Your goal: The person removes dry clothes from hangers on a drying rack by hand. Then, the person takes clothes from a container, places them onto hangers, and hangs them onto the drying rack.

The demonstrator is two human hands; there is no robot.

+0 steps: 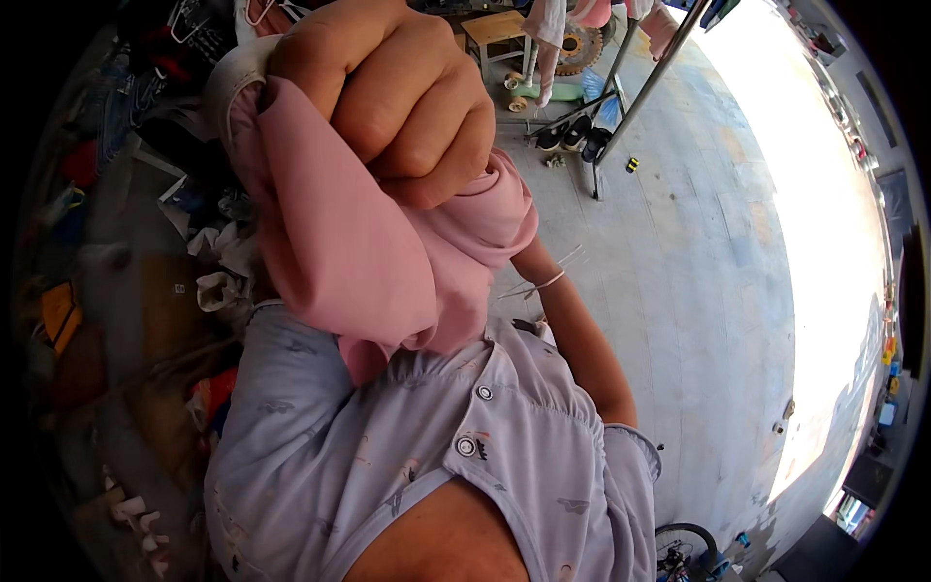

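A fist, apparently my left hand (407, 109), is very close to the camera and shut on a pink cloth garment (356, 240). The garment hangs in loose folds before my chest, and a pale band (236, 84) curves along its upper left edge. My right forearm (582, 335) rises from the short sleeve, with a thin pale cord (545, 284) at the wrist. That wrist ends behind the pink folds, so the right hand is hidden and its grip does not show. Below lies the light grey-blue patterned shirt (429, 415) I am wearing, with round buttons.
A metal clothes rack (647, 80) with hanging garments stands at the upper right, dark shoes (574, 132) by its foot. Behind it are a small wooden-topped stool (494, 28) and a green skateboard (556, 92). Clutter and scraps (218, 287) cover the left. A bicycle wheel (684, 531) shows lower right.
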